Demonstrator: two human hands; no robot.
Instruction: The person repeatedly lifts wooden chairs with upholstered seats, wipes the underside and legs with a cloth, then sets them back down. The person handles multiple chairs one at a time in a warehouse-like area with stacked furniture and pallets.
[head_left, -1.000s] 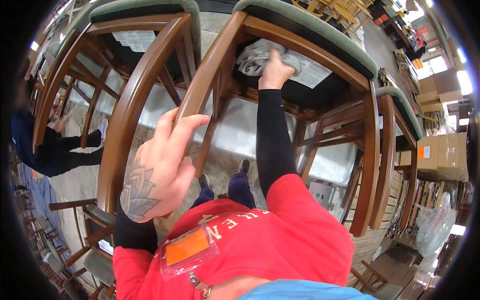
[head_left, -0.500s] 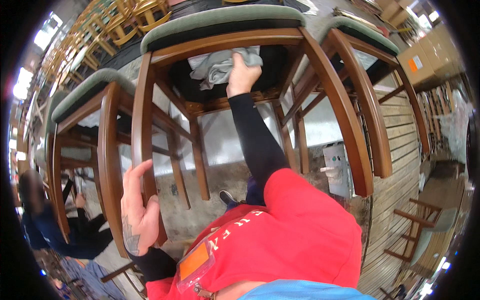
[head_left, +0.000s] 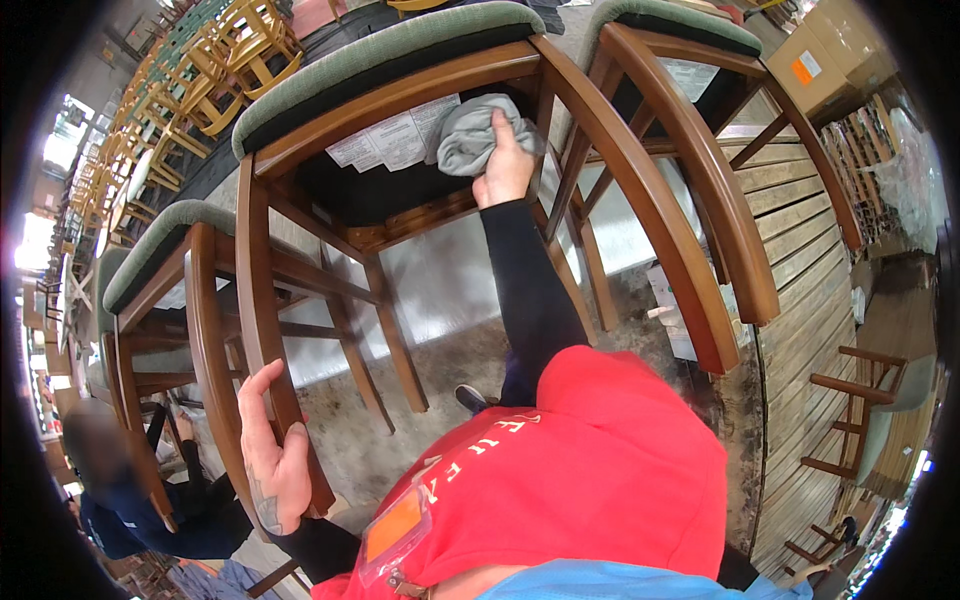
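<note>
- The right hand (head_left: 507,172), near 12 o'clock, clasps a grey cloth (head_left: 466,145), thumb on top, bunched against the dark underside of a wooden chair (head_left: 400,105).
- The left hand (head_left: 274,465), toward 8 o'clock, lies against the chair's near left leg (head_left: 257,265) with fingers stretched out, not wrapped around it.
- The cloth looks light, limp and easily squashed; a loose handful in the palm should suit it, with folds spread under the fingers.
- The chair is probably fairly heavy and rigid; a leg or the seat rail seems the firm place to hold, though the glossy finish could feel slippery.
- The frame is brown, smooth wood, its legs gently curved; the green-grey seat pad (head_left: 385,65) looks padded and ribbed, rounded at its edge.
- White paper labels (head_left: 388,140), flat and overlapping, sit toward 11 o'clock beside the cloth; they look thin enough to crease.
- Similar chairs stand toward 1 o'clock (head_left: 690,150) and 9 o'clock (head_left: 205,330); rough slatted boards (head_left: 800,270) spread at 3 o'clock.
</note>
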